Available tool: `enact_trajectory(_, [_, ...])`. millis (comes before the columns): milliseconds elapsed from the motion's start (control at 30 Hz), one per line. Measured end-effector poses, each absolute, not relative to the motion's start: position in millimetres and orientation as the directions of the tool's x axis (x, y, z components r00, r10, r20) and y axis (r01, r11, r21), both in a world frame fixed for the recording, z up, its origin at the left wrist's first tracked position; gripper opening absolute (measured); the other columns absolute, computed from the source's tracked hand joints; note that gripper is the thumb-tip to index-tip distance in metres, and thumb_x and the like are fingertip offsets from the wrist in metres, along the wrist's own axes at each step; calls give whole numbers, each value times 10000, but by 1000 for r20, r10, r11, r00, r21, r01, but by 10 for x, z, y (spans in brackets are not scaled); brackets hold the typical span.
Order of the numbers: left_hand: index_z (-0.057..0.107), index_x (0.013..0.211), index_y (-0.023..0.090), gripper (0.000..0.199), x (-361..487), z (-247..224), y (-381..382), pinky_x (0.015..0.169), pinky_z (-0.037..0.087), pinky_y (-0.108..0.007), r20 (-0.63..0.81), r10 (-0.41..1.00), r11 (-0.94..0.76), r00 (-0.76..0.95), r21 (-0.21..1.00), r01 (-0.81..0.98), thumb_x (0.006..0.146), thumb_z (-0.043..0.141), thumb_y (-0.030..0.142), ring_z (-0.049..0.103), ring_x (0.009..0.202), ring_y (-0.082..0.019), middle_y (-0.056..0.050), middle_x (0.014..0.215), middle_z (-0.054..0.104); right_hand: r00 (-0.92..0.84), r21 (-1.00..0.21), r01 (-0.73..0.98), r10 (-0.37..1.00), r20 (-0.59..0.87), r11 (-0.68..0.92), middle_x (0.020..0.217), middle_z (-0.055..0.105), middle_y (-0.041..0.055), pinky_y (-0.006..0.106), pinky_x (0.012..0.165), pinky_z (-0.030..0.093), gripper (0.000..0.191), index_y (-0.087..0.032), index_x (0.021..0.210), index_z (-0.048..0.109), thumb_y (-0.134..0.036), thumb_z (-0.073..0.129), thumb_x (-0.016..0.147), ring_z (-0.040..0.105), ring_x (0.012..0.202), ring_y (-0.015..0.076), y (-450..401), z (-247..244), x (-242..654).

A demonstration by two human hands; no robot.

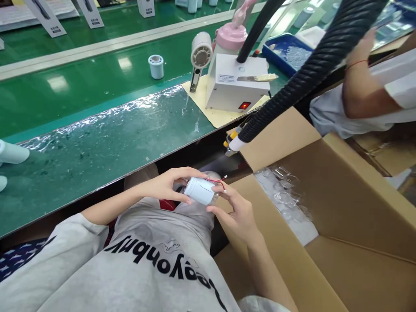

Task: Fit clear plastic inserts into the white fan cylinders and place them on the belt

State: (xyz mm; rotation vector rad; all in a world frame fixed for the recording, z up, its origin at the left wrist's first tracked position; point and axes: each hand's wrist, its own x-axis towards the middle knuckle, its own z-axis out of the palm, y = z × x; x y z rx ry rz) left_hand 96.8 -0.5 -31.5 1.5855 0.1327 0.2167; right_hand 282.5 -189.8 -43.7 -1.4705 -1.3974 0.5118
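A light-blue cylindrical part (199,190) with clear plastic at its ends lies tilted between both my hands, above my lap. Thin red wires (218,180) with small white connectors come off its upper right side. My left hand (170,184) grips the part's left end with thumb and fingers. Around its right end are the fingers of my right hand (235,208), close to the wires. The nozzle (232,147) of a black corrugated hose hangs just beyond my hands.
A white box device (238,84) with a lit red switch stands on the green table (130,134), near a small fan (200,54) and pink-lidded bottle (230,37). An open cardboard box (351,190) holds clear plastic pieces at right. Another person's arm (360,82) is upper right.
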Motion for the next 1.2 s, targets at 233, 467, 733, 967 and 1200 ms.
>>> enact_trajectory(233, [642, 1453, 312, 697, 785, -207, -12, 1123, 544, -435, 126, 222, -107, 967, 989, -104, 800, 883, 266, 588, 1417, -318, -133, 1528, 612, 277, -975, 221, 958, 77, 15, 1218, 781, 77, 405, 898, 684, 455, -279, 1177, 713, -562, 839, 845, 786, 1032, 273, -1816, -311, 2718])
enact_trajectory(467, [616, 1482, 328, 711, 692, -158, -12, 1146, 530, -441, 183, 214, -215, 960, 967, -137, 822, 872, 268, 574, 1443, -318, -127, 1548, 607, 216, -998, -7, 975, -55, -54, 1197, 779, 83, 331, 785, 675, 445, -277, 1165, 696, -557, 837, 850, 773, 999, 239, -1717, -202, 2689])
enact_trajectory(733, [646, 1448, 287, 644, 640, -121, -17, 1137, 525, -450, 154, 206, -246, 966, 964, -101, 840, 852, 345, 567, 1442, -330, -139, 1522, 626, 159, -972, -143, 965, -208, -186, 937, 744, 39, 313, 640, 648, 517, -263, 1058, 658, -707, 778, 823, 729, 778, 203, -1631, -196, 2644])
enact_trajectory(967, [633, 1462, 288, 671, 613, -165, -20, 1171, 500, -466, 182, 195, -244, 964, 961, -132, 833, 863, 325, 583, 1428, -323, -147, 1520, 623, 48, -860, -353, 911, -409, -367, 750, 715, -11, 295, 502, 640, 621, -228, 983, 604, -770, 796, 748, 717, 533, 172, -1594, -223, 2610])
enact_trajectory(1200, [603, 1492, 314, 713, 608, -221, -20, 1154, 511, -446, 236, 172, -245, 956, 950, -191, 831, 869, 286, 577, 1438, -317, -149, 1542, 607, -91, -723, -482, 849, -520, -495, 655, 743, -11, 191, 427, 566, 696, -214, 978, 585, -805, 814, 692, 716, 483, 157, -1548, -174, 2561])
